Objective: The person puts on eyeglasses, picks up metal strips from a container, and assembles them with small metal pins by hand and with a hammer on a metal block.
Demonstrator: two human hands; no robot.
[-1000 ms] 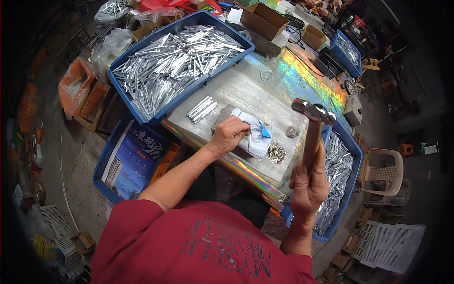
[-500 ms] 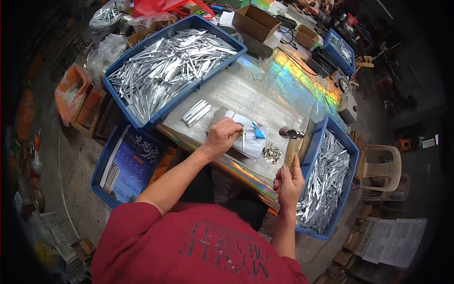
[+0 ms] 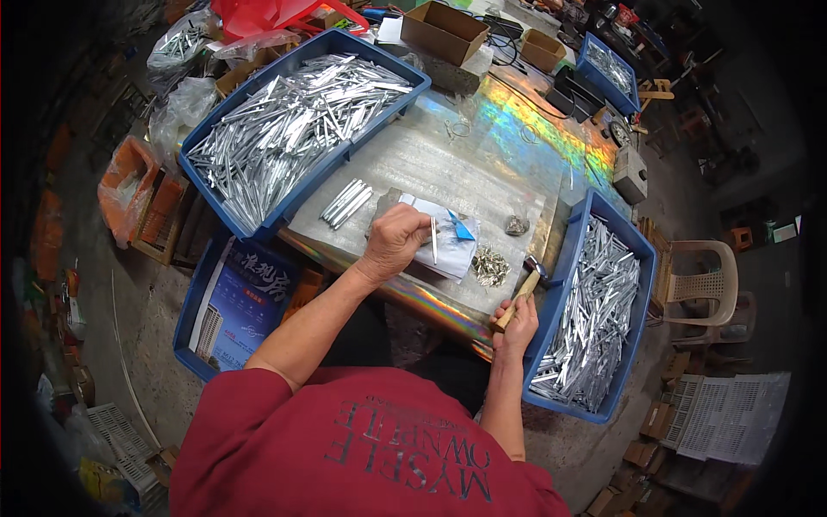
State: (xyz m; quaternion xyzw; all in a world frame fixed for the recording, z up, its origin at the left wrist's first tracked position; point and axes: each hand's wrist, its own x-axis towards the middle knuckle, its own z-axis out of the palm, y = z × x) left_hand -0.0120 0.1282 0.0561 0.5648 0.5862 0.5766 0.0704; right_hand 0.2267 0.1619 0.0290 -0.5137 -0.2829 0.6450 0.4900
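My left hand (image 3: 396,242) is closed, pinching a thin silver metal strip (image 3: 434,240) upright over white paper (image 3: 444,260). A small blue triangular piece (image 3: 462,227) lies on the paper beside the strip. In my right hand (image 3: 519,327) is a hammer (image 3: 515,303), gripped by its wooden handle, its head tipped away from me near the right tub. Between the hands sits a heap of small shiny metal pieces (image 3: 490,268). Just beyond it is a small dark roundish lump (image 3: 517,226). Several silver strips (image 3: 346,203) lie side by side left of the paper.
A large blue tub (image 3: 284,214) full of silver strips stands on the table's left; another blue tub (image 3: 562,297) of strips is at the right edge. Cardboard boxes (image 3: 444,33) and cables stand at the back. A beige chair (image 3: 702,280) is off to the right.
My right hand has lowered slightly, and the hammer head has dropped from near the small lump down toward the right tub. The left hand still pinches the strip; the whole view has shifted slightly.
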